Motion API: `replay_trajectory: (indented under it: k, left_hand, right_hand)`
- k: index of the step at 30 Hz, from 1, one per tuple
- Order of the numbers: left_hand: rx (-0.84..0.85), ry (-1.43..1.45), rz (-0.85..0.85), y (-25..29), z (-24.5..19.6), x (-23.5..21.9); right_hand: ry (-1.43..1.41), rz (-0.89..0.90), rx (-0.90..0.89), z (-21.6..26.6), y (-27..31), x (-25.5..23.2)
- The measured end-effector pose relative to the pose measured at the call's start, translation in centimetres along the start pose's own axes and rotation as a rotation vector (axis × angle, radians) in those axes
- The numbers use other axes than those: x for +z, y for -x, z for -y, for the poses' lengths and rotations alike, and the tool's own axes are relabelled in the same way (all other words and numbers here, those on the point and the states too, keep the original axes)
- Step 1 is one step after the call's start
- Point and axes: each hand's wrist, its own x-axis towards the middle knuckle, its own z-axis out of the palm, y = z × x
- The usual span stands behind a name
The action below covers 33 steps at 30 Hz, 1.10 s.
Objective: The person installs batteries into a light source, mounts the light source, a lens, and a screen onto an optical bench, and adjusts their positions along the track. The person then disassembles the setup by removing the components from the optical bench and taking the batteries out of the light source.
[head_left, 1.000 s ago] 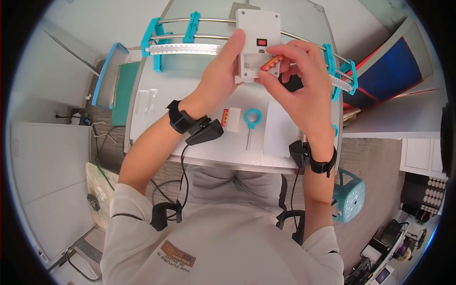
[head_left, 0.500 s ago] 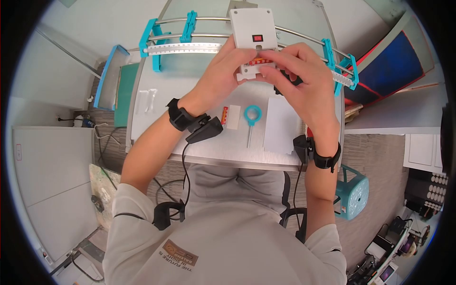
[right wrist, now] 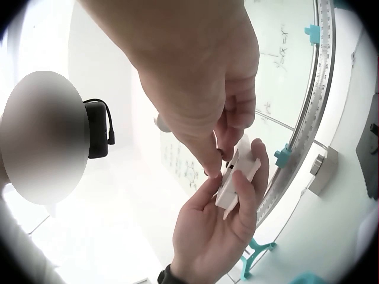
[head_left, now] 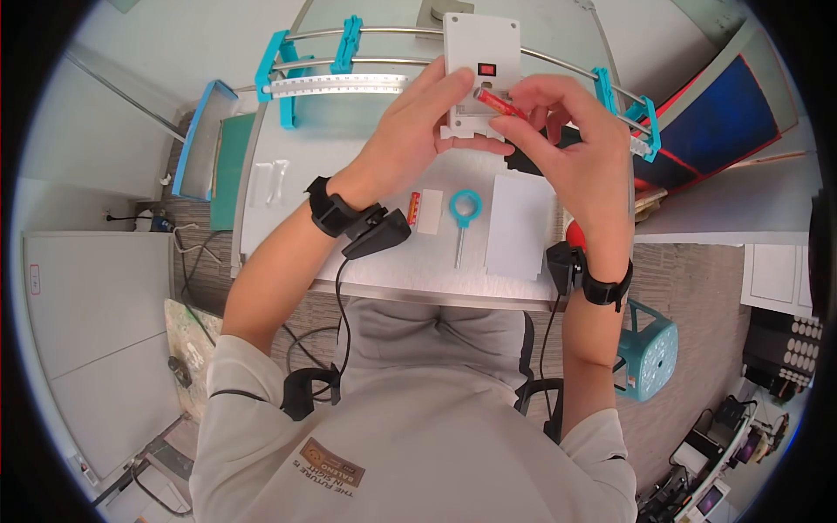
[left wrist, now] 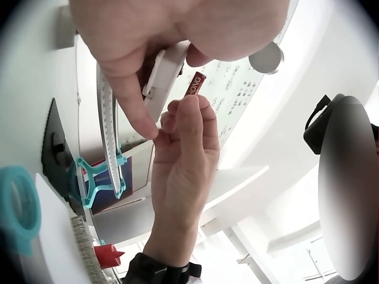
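A white plastic box [head_left: 466,45] with a red rocker switch [head_left: 486,70] is held up over the table, its battery compartment [head_left: 462,120] facing the head camera. My left hand [head_left: 410,126] grips the box from its left side, thumb on the front face and fingers beneath. My right hand [head_left: 586,126] pinches a red battery [head_left: 499,102] between thumb and fingers. The battery slants across the compartment, its free end up and to the left. In the left wrist view, that battery [left wrist: 196,83] sticks out above the right fingertips, apart from the box [left wrist: 167,74].
Another red battery [head_left: 414,209] lies beside a small white piece [head_left: 429,212] on the table. To their right are a teal-ringed magnifier [head_left: 465,205] and white paper [head_left: 519,228]. Behind the hands stands a rail with teal brackets [head_left: 350,48] and a white ruler [head_left: 336,84].
Half a second ago the battery lay level at the compartment under both hands' fingers. Now my right hand holds it raised and slanted the other way, and the box has shifted slightly right.
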Motion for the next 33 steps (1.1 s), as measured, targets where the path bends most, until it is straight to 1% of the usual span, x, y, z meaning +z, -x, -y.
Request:
replay_trajectory:
  k: [2, 4, 6, 8, 9, 11, 12, 13, 14, 15, 17, 18, 20, 21, 23, 26, 28, 29, 30, 32, 33]
  left_hand:
    - [0.008, 0.002, 0.008, 0.0, 0.0, -0.1]
    - [0.023, 0.0, 0.061, -0.1, 0.1, -0.4]
    - [0.021, -0.027, 0.055, -0.1, 0.2, -0.5]
    - [0.019, -0.054, 0.05, 0.1, 0.1, -0.4]
    - [0.037, -0.055, 0.057, 0.2, 0.0, -0.2]
    - [0.053, -0.056, 0.071, 0.2, -0.1, -0.1]
    - [0.056, -0.049, 0.032, 0.1, -0.2, -0.2]
    - [0.057, -0.042, -0.007, 0.1, -0.2, -0.2]
    - [0.054, -0.043, -0.004, 0.1, -0.2, -0.3]
    - [0.069, -0.012, 0.009, 0.0, -0.2, -0.4]
    - [0.081, 0.02, 0.023, 0.1, -0.2, -0.5]
    - [0.078, 0.02, 0.037, 0.1, -0.3, -0.5]
    - [0.074, 0.02, 0.057, 0.1, -0.3, -0.5]
    - [0.082, 0.015, 0.071, 0.1, -0.3, -0.6]
    - [0.088, 0.013, 0.081, 0.3, -0.3, -0.7]
    - [0.084, 0.045, 0.119, 0.1, -0.3, -0.9]
    - [0.15, -0.033, 0.162, 0.1, 0.1, -1.0]
    - [0.151, -0.034, 0.161, 0.1, 0.2, -1.1]
    - [0.155, -0.053, 0.164, 0.0, 0.2, -1.2]
    - [0.156, -0.072, 0.165, 0.0, 0.4, -1.3]
    - [0.161, -0.083, 0.158, 0.0, 0.4, -1.2]
  right_hand:
    - [0.015, -0.007, -0.097, -0.5, -0.1, -0.1]
    - [0.015, -0.018, -0.123, -0.7, -0.1, 0.1]
    - [0.013, -0.026, -0.149, -0.8, -0.1, 0.3]
    - [0.049, -0.067, -0.221, -0.8, -0.1, 0.5]
    - [0.051, -0.069, -0.221, -0.8, -0.1, 0.5]
    - [0.008, -0.043, -0.144, -0.7, 0.0, 0.5]
    - [0.009, -0.047, -0.142, -0.7, 0.0, 0.6]
    - [-0.151, -0.085, -0.056, -0.7, 0.0, 0.8]
    - [-0.311, -0.122, 0.03, -0.8, 0.0, 0.9]
    - [-0.31, -0.125, 0.033, -1.0, -0.1, 0.7]
    - [-0.546, -0.015, 0.231, -1.4, -0.3, -0.1]
    - [-0.545, -0.019, 0.235, -1.4, -0.2, -0.2]
    - [-0.48, 0.071, 0.288, -1.4, -0.1, -0.2]
    - [-0.48, 0.069, 0.288, -1.4, -0.2, -0.2]
    - [-0.572, 0.076, 0.32, -1.3, -0.2, 0.1]
    - [-0.62, 0.106, 0.342, -1.4, -0.2, 0.1]
    - [-0.635, 0.113, 0.347, -1.5, -0.2, 0.2]
    - [-0.65, 0.119, 0.355, -1.6, -0.2, 0.3]
    - [-0.65, 0.119, 0.355, -1.7, -0.2, 0.4]
    - [-0.614, 0.077, 0.286, -1.8, -0.1, 0.7]
    - [-0.616, 0.078, 0.289, -1.8, 0.0, 0.8]
